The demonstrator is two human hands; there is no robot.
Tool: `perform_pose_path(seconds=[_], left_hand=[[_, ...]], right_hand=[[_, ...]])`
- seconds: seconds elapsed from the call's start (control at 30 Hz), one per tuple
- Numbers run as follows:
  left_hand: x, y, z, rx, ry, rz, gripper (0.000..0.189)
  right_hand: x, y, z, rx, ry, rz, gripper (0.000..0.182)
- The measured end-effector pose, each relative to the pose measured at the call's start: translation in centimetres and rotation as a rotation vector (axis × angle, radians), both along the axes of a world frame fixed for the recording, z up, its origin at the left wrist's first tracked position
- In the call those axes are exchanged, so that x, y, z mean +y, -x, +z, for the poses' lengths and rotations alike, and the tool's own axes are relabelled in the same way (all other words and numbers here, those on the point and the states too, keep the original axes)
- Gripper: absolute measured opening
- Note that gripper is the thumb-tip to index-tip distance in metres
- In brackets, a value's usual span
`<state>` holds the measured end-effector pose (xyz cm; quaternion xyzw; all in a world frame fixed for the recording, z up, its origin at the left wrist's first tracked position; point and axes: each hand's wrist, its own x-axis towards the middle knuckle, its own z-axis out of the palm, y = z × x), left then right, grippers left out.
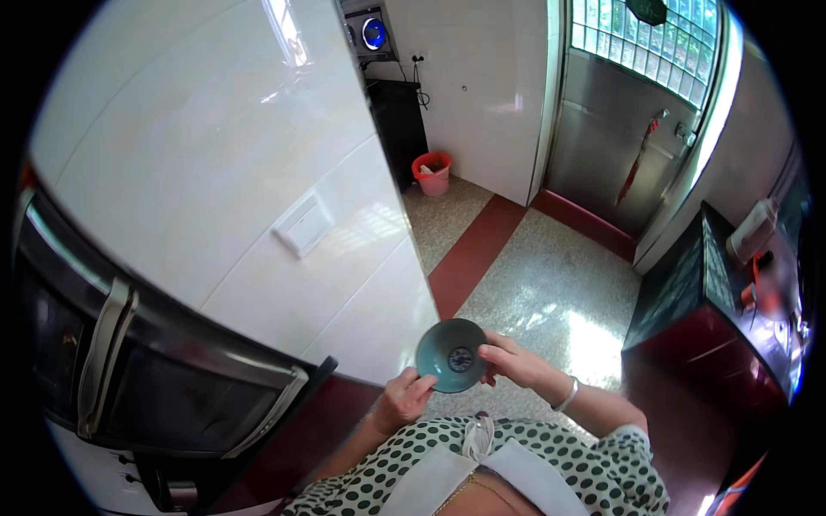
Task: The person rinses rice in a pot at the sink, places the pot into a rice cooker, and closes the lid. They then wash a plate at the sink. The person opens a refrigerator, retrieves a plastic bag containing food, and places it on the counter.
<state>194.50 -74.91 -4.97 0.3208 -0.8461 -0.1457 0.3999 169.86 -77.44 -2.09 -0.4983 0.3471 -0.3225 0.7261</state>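
Between my two hands is a round green bowl (442,348) with a dark patterned disc at the middle of its inside. Its hollow side faces up towards me, above the speckled floor. My left hand (406,396) grips the lower left rim, thumb on the inner side. On the right rim, my right hand (510,361) holds it with the thumb over the edge and the fingers partly hidden behind. A pale bracelet (566,395) circles my right wrist.
A white tiled wall (193,161) with a switch plate (303,226) rises at left, above a dark glass-fronted appliance (187,393). Further off are a red bucket (431,174), a lit gas burner (373,33) and a metal door (600,142). At right stands a dark-topped red cabinet (697,342).
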Motion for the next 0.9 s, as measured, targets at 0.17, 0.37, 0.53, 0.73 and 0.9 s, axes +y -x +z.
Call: perform_pose_path(seconds=[0.17, 0.37, 0.53, 0.73, 0.9], left_hand=[[-8.4, 7.3, -1.2, 0.058, -0.209, -0.06, 0.04], [-20.0, 11.4, -4.2, 0.185, -0.589, 0.063, 0.049], [-31.7, 15.3, -5.6, 0.204, -0.778, 0.079, 0.042], [-42.6, 17.6, -5.9, 0.298, -0.846, 0.201, 0.034], [-49.9, 16.3, -8.9, 0.554, -0.943, 0.511, 0.03]], right_hand=[[-5.9, 6.5, -3.7, -0.257, -0.241, -0.302, 0.045], [-17.1, 11.9, -7.6, -0.402, -0.216, -0.551, 0.046], [-27.4, 15.7, -5.6, -0.323, -0.114, -0.724, 0.045], [-39.1, 21.5, -6.4, -0.239, -0.101, -0.793, 0.042], [-51.9, 24.9, -9.7, -0.161, -0.176, -0.696, 0.037]])
